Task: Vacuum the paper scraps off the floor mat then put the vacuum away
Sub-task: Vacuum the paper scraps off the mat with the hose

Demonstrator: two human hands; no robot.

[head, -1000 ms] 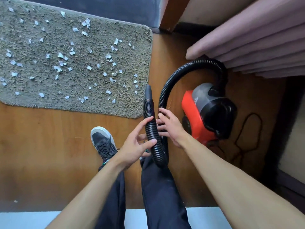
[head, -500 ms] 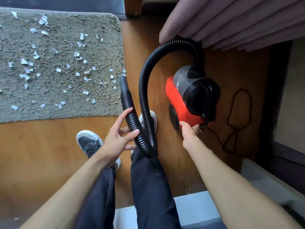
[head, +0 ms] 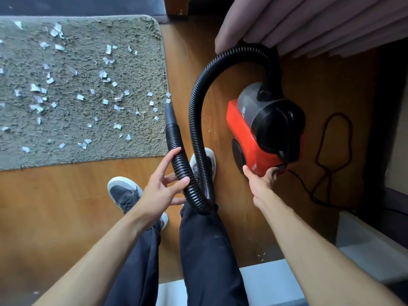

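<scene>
The paper scraps [head: 103,102] are scattered over the floor mat [head: 141,140], whose left side is cut off. The black hose [head: 199,120] is gripped near its nozzle end by the left hand [head: 163,191]. The red vacuum [head: 262,131] is grasped at its near lower corner by the right hand [head: 261,180] — fingertips hidden underneath — just below the curtain [head: 309,23].

Bare wood floor [head: 55,206] lies open left of the legs; looped ribbed black hose [head: 196,120] crowds the strip between scrap-strewn shaggy grey mat [head: 72,133] and red-and-black canister vacuum [head: 249,131], pink curtain folds [head: 309,23] overhanging behind.
</scene>
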